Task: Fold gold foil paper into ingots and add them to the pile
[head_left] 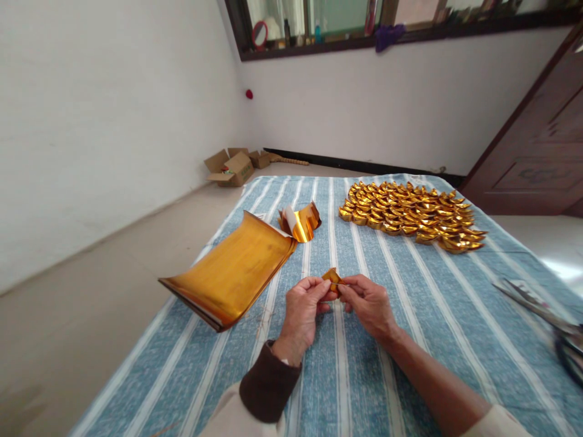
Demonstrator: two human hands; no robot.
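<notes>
Between my two hands is a small folded piece of gold foil paper, held just above the striped cloth. My left hand pinches its left side with thumb and fingers. On the right side my right hand pinches the same piece, fingertips close to the left thumb. A stack of large gold foil sheets with curled edges lies to the left of my hands. Behind it stand some curled gold strips. Rows of folded gold paper ingots cover the far right of the cloth.
A blue and white striped cloth covers the work surface. Dark-handled scissors lie at the right edge. Beyond the far left corner, an open cardboard box sits on the floor. A wooden door stands at the right.
</notes>
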